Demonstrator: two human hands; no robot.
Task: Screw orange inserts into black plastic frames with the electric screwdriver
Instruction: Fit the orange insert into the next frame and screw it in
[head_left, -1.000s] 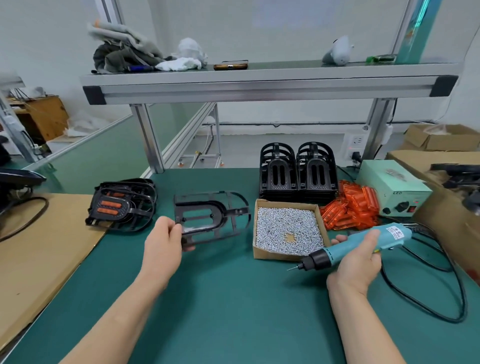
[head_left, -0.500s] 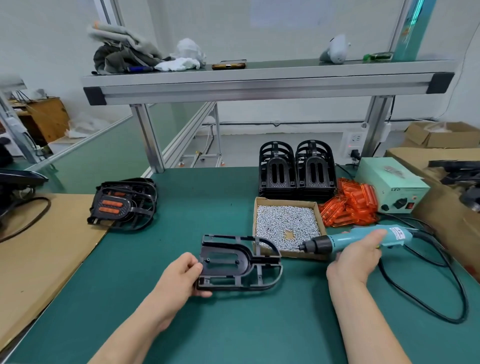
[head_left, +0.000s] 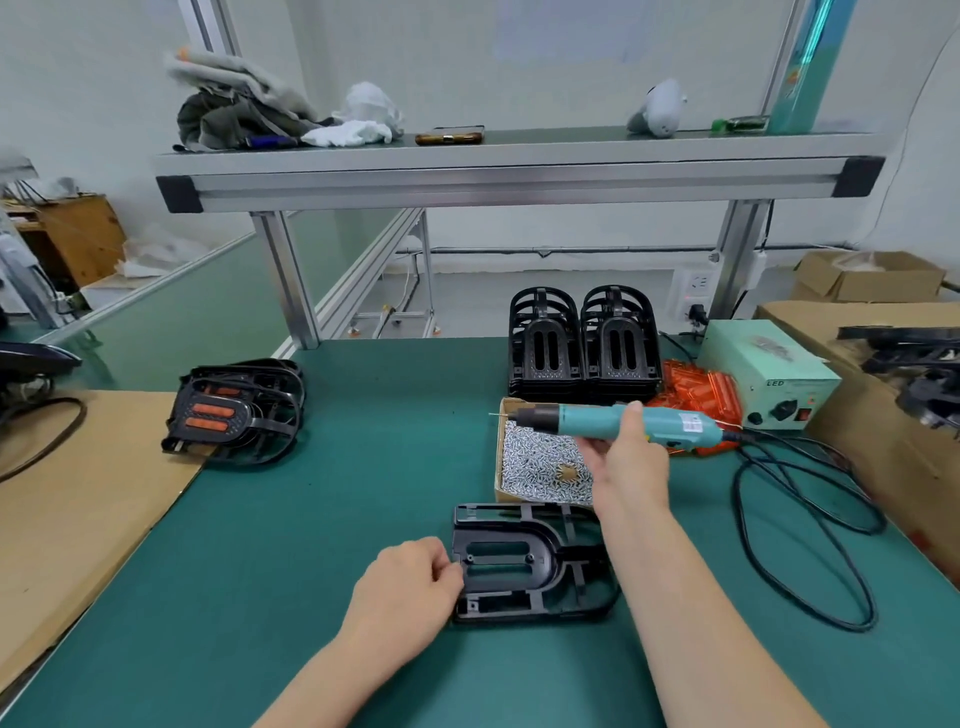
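Fingers of our left hand (head_left: 410, 592) pinch the black frame (head_left: 535, 582), flat on the counter (head_left: 311, 519) just before the screw box (head_left: 502, 447); our right hand (head_left: 628, 467) wraps the electric screwdriver (head_left: 587, 420) above that box.

txt: "LED" | on: green pwr box (head_left: 768, 368) front | screwdriver (head_left: 623, 422) label: unreadable

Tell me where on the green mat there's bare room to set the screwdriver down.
The widest bare mat lies between the finished frames at left and the screw box. The near-right corner, this side of the cable loops, is also bare. Crowded: the back right, where stacked frames, orange inserts, control box and cable bunch together.
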